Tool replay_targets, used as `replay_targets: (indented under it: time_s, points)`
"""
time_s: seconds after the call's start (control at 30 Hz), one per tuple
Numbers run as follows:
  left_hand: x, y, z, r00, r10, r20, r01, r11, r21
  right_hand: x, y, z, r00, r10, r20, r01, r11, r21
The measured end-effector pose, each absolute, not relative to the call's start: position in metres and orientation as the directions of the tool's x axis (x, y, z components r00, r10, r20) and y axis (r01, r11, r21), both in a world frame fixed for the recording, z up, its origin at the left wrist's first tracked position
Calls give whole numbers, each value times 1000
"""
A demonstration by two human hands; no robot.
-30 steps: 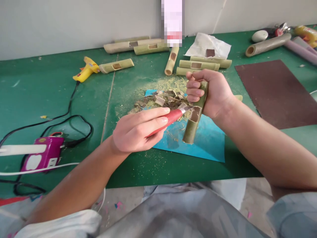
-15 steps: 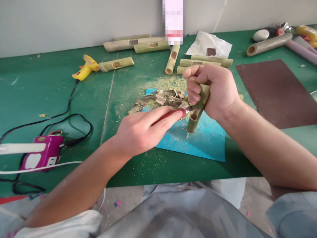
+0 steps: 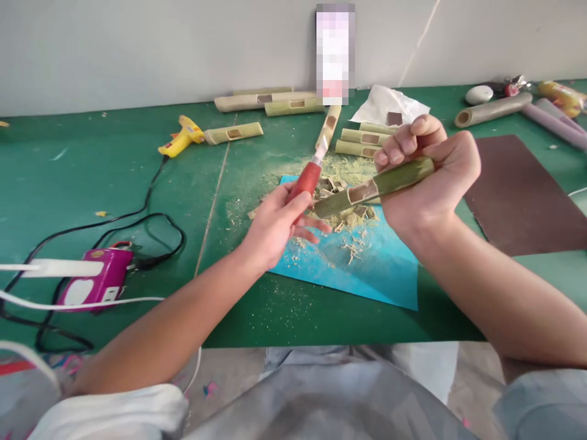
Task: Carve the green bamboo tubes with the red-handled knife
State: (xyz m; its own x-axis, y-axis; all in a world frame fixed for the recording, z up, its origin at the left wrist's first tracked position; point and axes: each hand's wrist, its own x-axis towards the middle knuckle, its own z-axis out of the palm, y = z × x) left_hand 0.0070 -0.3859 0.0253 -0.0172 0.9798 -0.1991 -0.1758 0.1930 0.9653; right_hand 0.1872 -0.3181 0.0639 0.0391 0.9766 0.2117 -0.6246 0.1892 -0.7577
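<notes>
A green table [image 3: 229,318] bears a blue sheet [image 3: 389,284], with chips [image 3: 365,212] heaped on the sheet's far part. Above them the right hand [image 3: 426,183] cups the tube [image 3: 403,175], fingertips curled past its far side, thumb by its right end. The left hand [image 3: 277,226] is clamped on the red knife [image 3: 306,182], lower fingers spread. The tube's long axis runs from near left to far right, its free end just beside the left hand; whether they touch, I cannot tell. Its window [image 3: 363,192] lies right of the knife. The blade [image 3: 323,148] points far, clear of the tube. Half a second ago the tube's free end pointed near and the blade was at its side
</notes>
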Motion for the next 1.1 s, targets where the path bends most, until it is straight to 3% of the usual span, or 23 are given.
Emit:
replay_targets:
  time_s: [0.1,0.23,0.37,0.47,0.57,0.7,0.83,1.0,1.1]
  points:
    - [16,-390,28,33,960,-277,-284,275,919,185,-318,57,35,970,241,-520,224,-825]
    - [5,-382,21,-115,977,-179,-257,144,955,189,-309,45,-107,961,255,-440,184,-879]
    - [-20,-366,13,-250,957,150,12,-152,988,197,-295,41,-205,949,241,-301,174,-938]
    - [-30,-363,12,-204,902,380,235,-331,914,201,-293,45,-340,918,203,-1,216,-976]
    - [-29,-370,15,-113,872,477,346,-415,841,197,-302,47,-524,846,98,163,212,-964]
    - [-18,-385,22,-46,851,523,416,-460,784,185,-317,42,-708,706,-20,86,58,-995]
    - [-12,-393,25,-36,838,545,442,-475,761,181,-322,43,-781,624,15,-6,17,-1000]
    - [-24,-388,19,-163,778,607,517,-457,724,189,-314,50,-634,763,124,-111,69,-991]
    - [-35,-385,22,-141,832,536,564,-377,734,191,-309,50,-541,827,154,-171,72,-983]
